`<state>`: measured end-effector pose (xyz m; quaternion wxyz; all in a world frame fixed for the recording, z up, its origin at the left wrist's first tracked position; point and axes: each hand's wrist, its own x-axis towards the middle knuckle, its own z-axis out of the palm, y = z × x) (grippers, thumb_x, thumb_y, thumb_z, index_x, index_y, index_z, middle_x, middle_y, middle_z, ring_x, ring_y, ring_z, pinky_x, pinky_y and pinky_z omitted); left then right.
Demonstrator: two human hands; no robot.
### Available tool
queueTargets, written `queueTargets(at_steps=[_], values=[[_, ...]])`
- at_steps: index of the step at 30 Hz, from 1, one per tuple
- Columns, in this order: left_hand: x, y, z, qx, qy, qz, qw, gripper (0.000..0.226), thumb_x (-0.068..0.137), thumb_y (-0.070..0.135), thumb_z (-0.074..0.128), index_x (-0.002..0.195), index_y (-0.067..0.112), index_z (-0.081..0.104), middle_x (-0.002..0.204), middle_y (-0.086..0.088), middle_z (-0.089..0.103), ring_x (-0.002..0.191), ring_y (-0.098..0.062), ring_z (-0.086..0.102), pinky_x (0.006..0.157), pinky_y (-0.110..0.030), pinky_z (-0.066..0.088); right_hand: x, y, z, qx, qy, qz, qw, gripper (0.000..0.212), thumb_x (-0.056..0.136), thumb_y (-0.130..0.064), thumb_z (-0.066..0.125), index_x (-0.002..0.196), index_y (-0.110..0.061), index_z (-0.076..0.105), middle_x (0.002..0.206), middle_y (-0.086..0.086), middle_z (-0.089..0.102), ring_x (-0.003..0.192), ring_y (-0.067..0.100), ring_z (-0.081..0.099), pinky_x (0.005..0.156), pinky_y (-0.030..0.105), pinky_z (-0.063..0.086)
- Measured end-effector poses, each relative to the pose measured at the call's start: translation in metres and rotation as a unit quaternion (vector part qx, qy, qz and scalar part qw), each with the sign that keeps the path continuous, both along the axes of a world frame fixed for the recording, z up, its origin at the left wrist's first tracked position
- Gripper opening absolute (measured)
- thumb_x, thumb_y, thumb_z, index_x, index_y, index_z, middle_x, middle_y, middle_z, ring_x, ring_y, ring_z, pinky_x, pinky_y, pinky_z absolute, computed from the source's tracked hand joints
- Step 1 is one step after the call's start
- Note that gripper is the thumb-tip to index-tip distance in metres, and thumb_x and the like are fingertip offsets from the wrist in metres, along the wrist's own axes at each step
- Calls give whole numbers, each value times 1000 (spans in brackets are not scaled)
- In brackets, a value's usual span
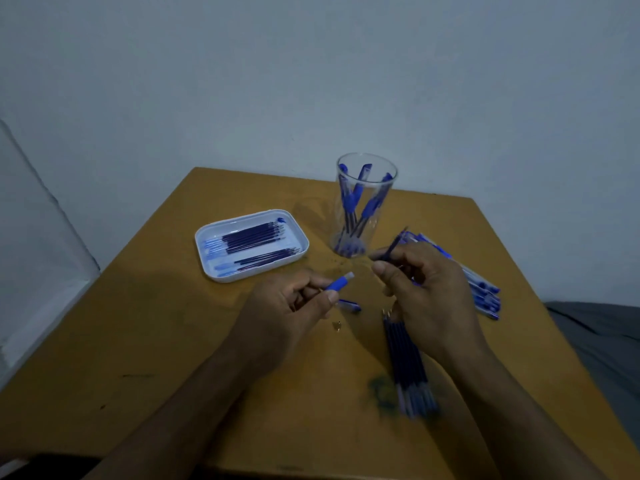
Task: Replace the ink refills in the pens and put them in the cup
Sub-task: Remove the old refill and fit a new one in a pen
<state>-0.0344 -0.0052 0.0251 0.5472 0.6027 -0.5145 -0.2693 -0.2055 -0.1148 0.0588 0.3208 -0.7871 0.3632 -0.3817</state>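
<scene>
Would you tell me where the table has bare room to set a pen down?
Bare: the table's near-left part, below the tray and left of the left hand. Crowded: around the cup, the pen pile, the refills under the right hand.

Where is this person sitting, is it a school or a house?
Probably a room in a house, though I can't be sure: a small wooden table stands in a bare wall corner, and grey cloth, maybe bedding, lies beside it.

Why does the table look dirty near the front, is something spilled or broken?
A dark blue-green smear stains the wooden table beside the loose bundle of refills; it looks like ink. A small metal bit, perhaps a spring, lies alone below the left hand. Nothing looks broken.
</scene>
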Motion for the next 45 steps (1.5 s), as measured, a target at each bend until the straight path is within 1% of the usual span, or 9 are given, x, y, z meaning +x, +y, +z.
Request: queueTargets(at_steps=[5, 9, 14, 31, 35, 38, 41, 43, 45], values=[[-3, -1, -3, 31, 2, 6, 1000, 8, 92, 27, 66, 96, 33, 70, 76, 1, 73, 54, -8, 60, 51, -22, 48, -6, 4, 0, 108, -101, 35, 988, 9, 99, -15, 62, 98, -15, 72, 85, 0, 73, 72, 17, 70, 51, 33, 58], [-3, -2, -6, 38, -7, 6, 999, 8, 91, 32, 66, 99, 34, 70, 75, 4, 73, 55, -9, 61, 52, -22, 49, -4, 8, 3, 189, -171, 56, 965, 10, 103, -13, 55, 103, -9, 64, 85, 8, 76, 74, 25, 74, 54, 34, 58], [0, -2, -7, 35, -24, -10, 999, 22, 85, 46, 61, 102, 35, 70, 77, 5, 73, 56, -10, 63, 51, -22, 49, 0, 11, 2, 211, -179, 72, 958, 12, 103, -16, 52, 107, -6, 59, 85, 13, 76, 75, 27, 75, 55, 37, 61], [-1, -1, -6, 33, -17, -4, 999, 19, 85, 45, 61, 101, 37, 69, 78, 5, 73, 55, -9, 63, 50, -19, 48, 1, 12, -2, 224, -186, 94, 952, 16, 103, -16, 51, 108, -1, 55, 90, 16, 75, 81, 31, 75, 55, 41, 61], [-2, -1, -6, 32, -13, -10, 999, 18, 85, 42, 62, 101, 36, 70, 77, 5, 73, 55, -7, 61, 50, -18, 47, -2, 7, -2, 264, -166, 102, 945, 14, 102, -12, 54, 107, 0, 61, 92, 17, 75, 82, 33, 73, 58, 43, 59], [-4, -1, -5, 30, -14, -18, 999, 19, 85, 41, 63, 102, 35, 71, 76, 4, 73, 57, -6, 61, 50, -16, 46, -3, 7, -1, 282, -146, 118, 941, 15, 98, -12, 61, 108, -1, 65, 92, 18, 73, 80, 32, 71, 54, 40, 58], [-4, -1, -4, 30, -8, -12, 999, 21, 85, 40, 63, 103, 34, 71, 77, 3, 73, 56, -4, 61, 50, -15, 46, 0, 11, 0, 296, -177, 117, 931, 26, 94, -23, 64, 112, -4, 64, 95, 23, 71, 74, 32, 70, 48, 36, 55], [-4, -1, -5, 28, -10, -11, 999, 21, 85, 40, 63, 103, 33, 71, 76, 3, 73, 55, -5, 61, 49, -16, 46, 1, 12, 0, 301, -204, 95, 927, 29, 97, -26, 62, 108, 1, 62, 91, 23, 70, 68, 30, 68, 45, 34, 53], [-4, -1, -5, 26, -15, -15, 999, 21, 86, 39, 63, 104, 31, 72, 76, 2, 72, 55, -7, 61, 49, -17, 46, 0, 12, -2, 292, -190, 77, 934, 29, 97, -23, 63, 100, 6, 64, 85, 21, 71, 63, 27, 65, 43, 32, 51]])
